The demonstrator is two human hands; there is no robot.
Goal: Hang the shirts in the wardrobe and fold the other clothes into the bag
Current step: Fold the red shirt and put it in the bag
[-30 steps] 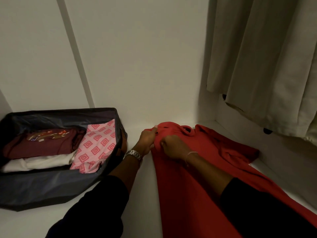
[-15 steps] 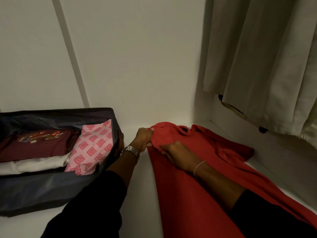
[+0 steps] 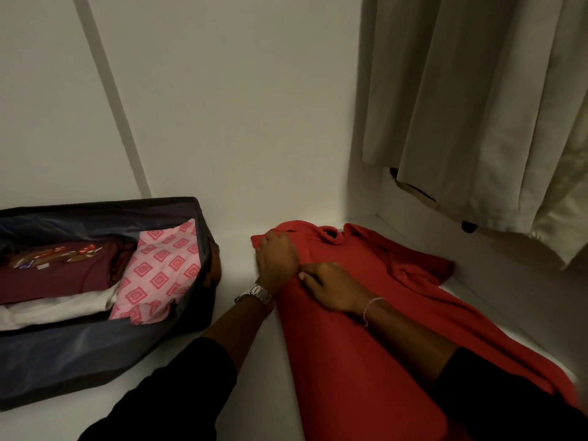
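Red garment (image 3: 366, 313): flat on white surface, right of bag, collar toward wall | left hand (image 3: 276, 261): on folded left edge, grip on cloth unclear | right hand (image 3: 334, 289): fingers flat, pressing | bag (image 3: 95, 345): open, holds folded clothes | risk: fold may spring open if either hand lifts; bunched right sleeve may crease.
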